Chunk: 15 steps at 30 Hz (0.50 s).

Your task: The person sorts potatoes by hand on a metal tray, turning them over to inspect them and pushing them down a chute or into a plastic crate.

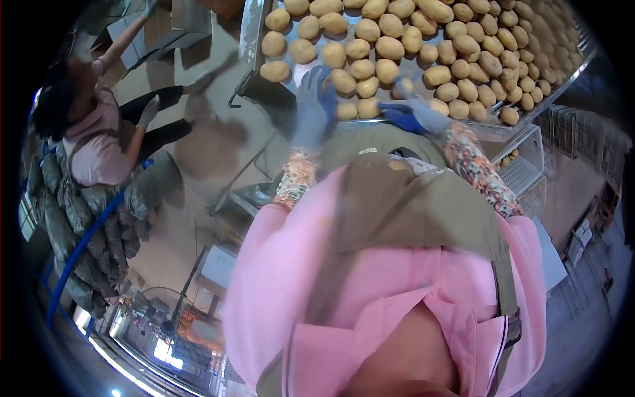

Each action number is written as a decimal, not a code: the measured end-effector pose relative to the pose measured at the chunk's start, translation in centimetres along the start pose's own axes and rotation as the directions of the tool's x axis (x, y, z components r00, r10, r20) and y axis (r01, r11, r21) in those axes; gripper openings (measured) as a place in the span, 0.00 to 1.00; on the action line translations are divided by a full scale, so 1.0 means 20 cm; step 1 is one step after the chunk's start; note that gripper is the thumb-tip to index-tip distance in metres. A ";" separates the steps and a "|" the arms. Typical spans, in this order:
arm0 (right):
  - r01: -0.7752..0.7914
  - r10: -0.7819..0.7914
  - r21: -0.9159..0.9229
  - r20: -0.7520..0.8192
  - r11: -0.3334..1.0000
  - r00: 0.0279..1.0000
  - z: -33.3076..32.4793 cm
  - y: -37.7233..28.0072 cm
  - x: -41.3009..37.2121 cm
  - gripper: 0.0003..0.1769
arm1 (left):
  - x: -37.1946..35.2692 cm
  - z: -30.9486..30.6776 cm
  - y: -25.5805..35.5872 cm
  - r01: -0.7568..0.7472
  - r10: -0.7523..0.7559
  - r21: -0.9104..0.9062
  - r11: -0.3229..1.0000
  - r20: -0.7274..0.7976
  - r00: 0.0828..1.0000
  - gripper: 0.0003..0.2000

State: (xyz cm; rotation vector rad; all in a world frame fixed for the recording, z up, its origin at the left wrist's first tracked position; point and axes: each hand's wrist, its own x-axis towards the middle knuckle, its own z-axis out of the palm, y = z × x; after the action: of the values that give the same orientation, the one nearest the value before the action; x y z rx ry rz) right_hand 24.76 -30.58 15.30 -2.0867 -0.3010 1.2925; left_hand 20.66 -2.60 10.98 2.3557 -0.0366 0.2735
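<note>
Potatoes [390, 47] lie spread over a metal sorting table [413, 69] at the top of the head view. My left hand [313, 106], in a grey and blue glove, rests at the table's near left edge with fingers stretched forward. Beside its fingers lies a potato [343, 81]. My right hand [415, 114], gloved the same way, reaches over the near edge with its fingers apart. Its fingertips overlap a potato [405, 86], and another potato [368, 107] lies just left of it. Both hands are slightly blurred.
A co-worker [99, 132] in a pink shirt sits at left, near cardboard boxes [159, 30]. Dark filled bags [63, 205] hang along a blue rail [92, 235]. A white plastic crate [522, 165] holding some potatoes stands below the table at right.
</note>
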 end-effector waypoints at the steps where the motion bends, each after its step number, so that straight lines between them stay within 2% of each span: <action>1: 0.078 -0.077 -0.011 0.040 0.997 0.996 0.06 -0.09 0.02 0.20 | 0.03 0.00 0.08 0.141 -0.131 -0.115 0.983 0.091 0.987 0.28; 2: 0.191 -0.180 -0.045 0.180 0.981 0.967 0.09 -0.12 0.09 0.21 | 0.04 0.02 0.12 0.133 -0.122 -0.118 0.984 0.091 0.988 0.28; 3: 0.305 -0.272 -0.059 0.321 0.950 0.907 0.11 -0.17 0.13 0.21 | 0.03 0.04 0.15 0.132 -0.153 0.161 0.978 0.123 0.981 0.30; 4: 0.304 -0.272 -0.056 0.318 0.951 0.908 0.14 -0.21 0.14 0.21 | 0.02 0.05 0.17 0.116 -0.193 0.427 0.897 0.142 0.971 0.31; 5: 0.361 -0.346 -0.013 0.250 0.933 0.904 0.14 -0.32 0.10 0.21 | -0.01 0.06 0.13 0.215 -0.308 0.396 0.893 0.187 0.933 0.35; 6: 0.419 -0.416 0.026 0.178 0.908 0.892 0.13 -0.38 0.09 0.21 | -0.03 0.02 0.10 0.215 -0.308 0.398 0.892 0.187 0.933 0.35; 7: 0.365 -0.399 0.299 0.061 0.882 0.915 0.19 -0.25 0.14 0.20 | -0.06 -0.04 0.07 0.301 -0.381 0.352 0.887 0.187 0.905 0.37; 8: 0.364 -0.399 0.304 0.060 0.880 0.915 0.15 -0.24 0.11 0.20 | -0.10 -0.08 0.03 0.384 -0.452 0.305 0.871 0.193 0.871 0.38; 9: 0.303 -0.316 0.540 -0.072 0.785 0.946 0.09 -0.25 0.06 0.20 | -0.16 -0.09 -0.01 0.370 -0.413 0.312 0.875 0.083 0.907 0.40; 10: 0.263 -0.195 0.737 -0.180 0.622 0.964 0.03 -0.22 0.02 0.21 | -0.20 -0.09 -0.07 0.315 -0.375 0.423 0.850 0.064 0.925 0.39; 11: 0.380 -0.236 0.305 -0.417 0.873 0.878 -0.02 -0.07 0.04 0.21 | -0.23 -0.09 -0.11 0.300 -0.357 0.500 0.812 0.020 0.934 0.37; 12: 0.307 -0.367 -0.203 -0.572 0.930 0.733 -0.10 -0.04 0.02 0.21 | -0.22 -0.09 -0.10 0.286 -0.334 0.571 0.770 -0.022 0.942 0.35; 13: -0.055 -0.310 -0.471 -0.661 0.880 0.684 -0.07 -0.01 -0.07 0.19 | -0.19 -0.06 -0.09 0.278 -0.328 0.562 0.779 -0.013 0.945 0.35; 14: -0.071 -0.300 -0.467 -0.670 0.881 0.679 -0.03 0.06 -0.06 0.19 | -0.11 -0.07 -0.04 0.195 -0.216 0.498 0.845 -0.016 0.976 0.33; 15: 0.130 -0.256 -0.270 -0.512 0.954 0.820 0.05 0.17 -0.02 0.18 | -0.02 -0.08 0.02 0.104 -0.101 0.432 0.896 -0.029 0.994 0.31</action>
State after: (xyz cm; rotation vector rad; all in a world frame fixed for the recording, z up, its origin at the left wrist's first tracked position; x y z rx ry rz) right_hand 23.34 -32.99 13.04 -2.4353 -0.4048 0.5203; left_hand 19.97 -1.71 12.26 2.7893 0.1694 0.2565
